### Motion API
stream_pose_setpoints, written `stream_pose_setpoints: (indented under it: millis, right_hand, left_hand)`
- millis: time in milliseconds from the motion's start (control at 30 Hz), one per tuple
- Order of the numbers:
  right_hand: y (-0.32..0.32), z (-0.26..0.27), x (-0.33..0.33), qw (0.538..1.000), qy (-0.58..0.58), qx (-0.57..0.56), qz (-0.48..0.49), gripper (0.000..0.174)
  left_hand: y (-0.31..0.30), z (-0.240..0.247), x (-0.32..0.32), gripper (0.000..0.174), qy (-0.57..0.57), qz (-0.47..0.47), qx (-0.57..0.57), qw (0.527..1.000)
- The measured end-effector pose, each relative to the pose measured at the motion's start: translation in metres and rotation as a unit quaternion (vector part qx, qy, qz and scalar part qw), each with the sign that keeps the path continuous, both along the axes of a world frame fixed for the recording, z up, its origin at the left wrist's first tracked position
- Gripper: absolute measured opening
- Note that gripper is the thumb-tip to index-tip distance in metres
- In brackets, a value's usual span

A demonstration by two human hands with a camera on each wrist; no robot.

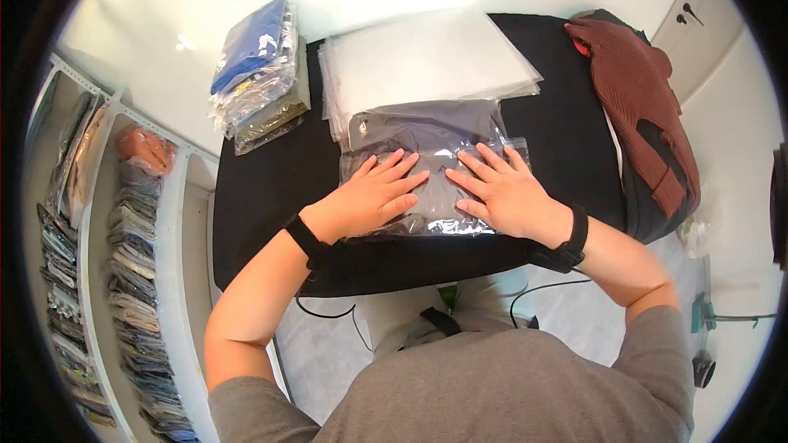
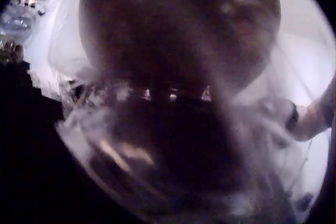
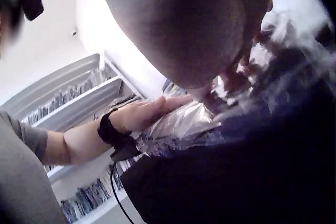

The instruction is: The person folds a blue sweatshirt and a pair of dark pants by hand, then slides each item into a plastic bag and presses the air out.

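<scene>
A clear plastic bag (image 1: 435, 209) with folded dark grey-purple cloth (image 1: 435, 125) in it lies at the front middle of the black-covered table (image 1: 271, 221). My left hand (image 1: 371, 194) rests on the bag's left part, fingers straight and spread. On its right part lies my right hand (image 1: 510, 197), likewise spread, with the thumbs pointing toward each other. The right wrist view shows the left hand (image 3: 142, 115) from the side, over the shiny, crinkled plastic (image 3: 184, 124). Dark and blurred, the left wrist view is mostly filled by a hand close to the camera.
A stack of clear flat bags (image 1: 419, 57) lies just behind the bag. Bagged folded clothes (image 1: 258, 74) are piled at the back left. At the right edge lies a brown ribbed garment (image 1: 632, 90). Shelves (image 1: 98, 262) packed with bagged clothes stand on the left.
</scene>
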State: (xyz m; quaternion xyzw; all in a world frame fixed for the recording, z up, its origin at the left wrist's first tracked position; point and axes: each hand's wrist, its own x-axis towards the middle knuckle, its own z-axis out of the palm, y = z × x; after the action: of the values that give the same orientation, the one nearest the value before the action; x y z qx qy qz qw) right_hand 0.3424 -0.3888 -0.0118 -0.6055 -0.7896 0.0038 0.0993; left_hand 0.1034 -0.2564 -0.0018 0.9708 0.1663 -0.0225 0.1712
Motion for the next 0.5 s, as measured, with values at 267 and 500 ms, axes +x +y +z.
stream_pose_setpoints:
  millis: [267, 500]
  right_hand:
    - [0.033, 0.017, 0.031, 0.983, -0.123, 0.064, 0.123, 0.052]
    - [0.057, -0.004, 0.051, 0.986, -0.044, -0.051, 0.152, 0.054]
  left_hand:
    - [0.029, 0.012, -0.003, 0.054, 0.007, -0.086, 0.183, 0.979]
    - [0.047, -0.007, 0.000, 0.062, 0.007, -0.058, 0.048, 0.997]
